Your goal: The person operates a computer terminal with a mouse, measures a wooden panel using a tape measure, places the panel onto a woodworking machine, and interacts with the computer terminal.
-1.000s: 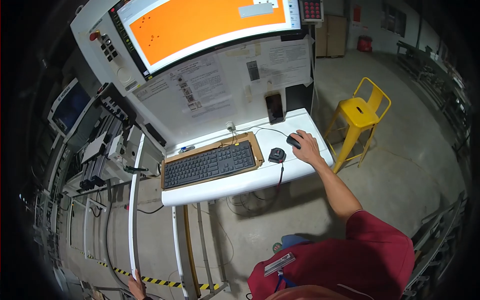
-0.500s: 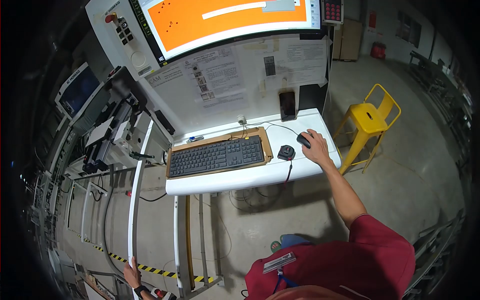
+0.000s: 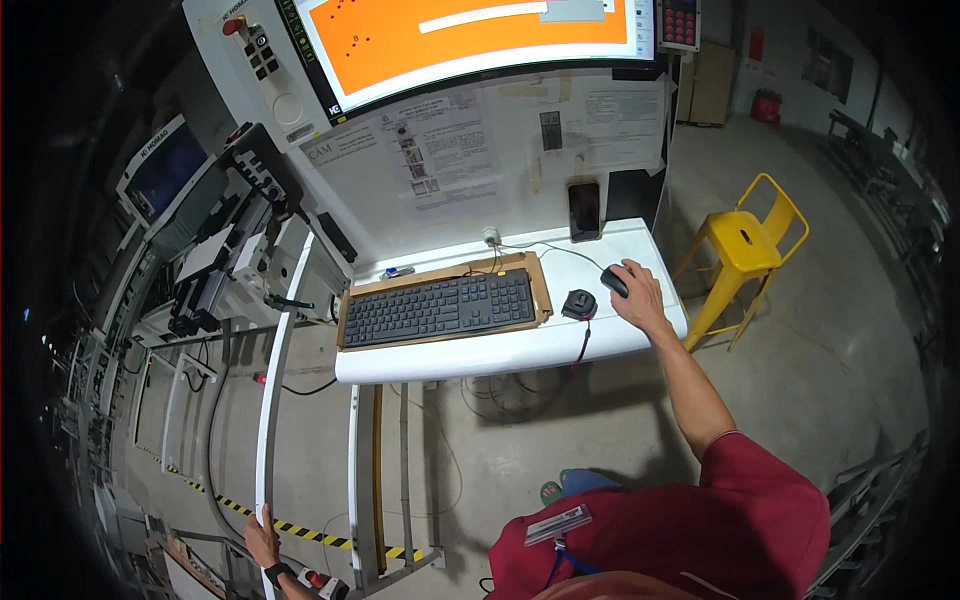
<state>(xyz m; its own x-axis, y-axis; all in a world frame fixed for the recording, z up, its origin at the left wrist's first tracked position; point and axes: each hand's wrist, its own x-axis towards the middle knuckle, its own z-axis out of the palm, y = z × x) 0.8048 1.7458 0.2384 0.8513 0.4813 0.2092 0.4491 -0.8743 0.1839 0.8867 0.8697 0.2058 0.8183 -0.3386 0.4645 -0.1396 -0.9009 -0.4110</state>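
My right hand [image 3: 640,297] is curved over a black computer mouse [image 3: 614,282] on the white shelf, fingers wrapped round it. Just left of the mouse lies a black tape measure [image 3: 578,304] with its strap hanging past the shelf's front edge. A black keyboard [image 3: 440,308] sits in a cardboard tray farther left. Low on the left, my left hand [image 3: 263,541] is closed around the near end of a long, narrow white board [image 3: 272,420]. A monitor [image 3: 480,40] above shows an orange screen with a white strip drawn on it.
A phone [image 3: 584,212] leans upright at the back of the white shelf [image 3: 480,362]. To the right stands a yellow metal stool [image 3: 748,240]. Machinery with a second screen [image 3: 165,170] fills the left side, and black-yellow tape [image 3: 310,535] crosses below.
The view has shifted slightly, so the shelf and monitor appear a little farther right. Both hands keep their holds on the mouse and the white board.
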